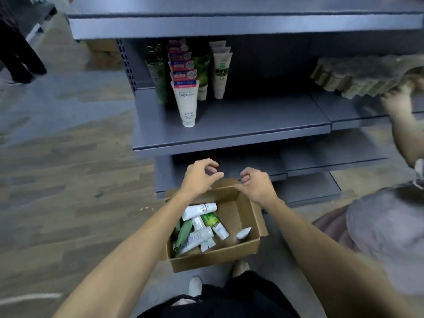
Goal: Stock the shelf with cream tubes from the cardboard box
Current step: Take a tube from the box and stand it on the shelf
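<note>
An open cardboard box (243,250) sits on the floor below me, with several white and green cream tubes (202,226) lying loose in its left half. My left hand (199,177) and my right hand (254,183) hover side by side above the box's far rim, fingers curled and apart, holding nothing. On the grey shelf (252,125) in front stand rows of tubes cap-down at its left end: a white and pink "Facial" tube (187,102) at the front, green tubes (203,72) and pale tubes (221,72) behind.
Another person crouches at the right, an arm (403,125) reaching to a row of beige tubes (358,79) on the neighbouring shelf. Lower shelves (321,161) lie behind the box. Someone's legs (20,56) stand far left on the wood-pattern floor. My shoes (195,285) are near the box.
</note>
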`<state>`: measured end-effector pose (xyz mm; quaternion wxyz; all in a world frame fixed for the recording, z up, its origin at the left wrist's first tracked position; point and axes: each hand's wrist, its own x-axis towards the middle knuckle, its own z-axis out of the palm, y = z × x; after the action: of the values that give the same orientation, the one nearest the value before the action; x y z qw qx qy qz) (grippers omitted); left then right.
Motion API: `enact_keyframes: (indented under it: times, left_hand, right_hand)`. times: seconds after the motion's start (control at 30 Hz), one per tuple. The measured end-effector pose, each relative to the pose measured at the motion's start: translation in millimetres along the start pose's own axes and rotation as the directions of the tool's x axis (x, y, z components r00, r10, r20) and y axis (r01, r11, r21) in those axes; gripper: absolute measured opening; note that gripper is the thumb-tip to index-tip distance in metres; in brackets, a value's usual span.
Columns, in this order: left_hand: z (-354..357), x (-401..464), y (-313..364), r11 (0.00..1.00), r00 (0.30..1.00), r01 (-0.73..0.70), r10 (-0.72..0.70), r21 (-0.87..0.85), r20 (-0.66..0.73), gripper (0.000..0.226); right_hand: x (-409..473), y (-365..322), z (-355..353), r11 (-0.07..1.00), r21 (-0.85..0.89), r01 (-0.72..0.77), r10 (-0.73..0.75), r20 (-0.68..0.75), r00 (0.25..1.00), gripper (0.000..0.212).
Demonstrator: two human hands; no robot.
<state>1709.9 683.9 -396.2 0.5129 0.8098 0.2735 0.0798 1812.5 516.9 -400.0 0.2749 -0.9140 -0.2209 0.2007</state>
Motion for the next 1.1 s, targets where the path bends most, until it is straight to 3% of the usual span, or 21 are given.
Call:
enact_keyframes:
  times: [0.4,0.57,0.7,1.1]
  left_hand:
    - [94,-38,-10,0.990,0.985,0.059,-0.078,0.128,0.152,0.029]
    - [139,-63,-47,0.934,0.933,0.350,-0.354,0.066,0.065,0.019]
    - [160,-74,-63,0.891,0.896,0.438,-0.443,0.122,0.024,0.023]
    - [196,-79,-78,0.849,0.889,0.448,-0.455,0.280,-0.042,0.019]
  right_hand:
    - [-52,98,18,0.973,-0.060,-0.222,0.229,0.197,0.953,0.038]
    - [-59,118,21,0.984,-0.072,-0.164,0.177,0.251,0.952,0.029]
    - [-61,129,27,0.985,-0.106,-0.138,0.163,0.285,0.945,0.024]
    - [-54,164,32,0.992,-0.061,-0.110,0.124,0.353,0.927,0.031]
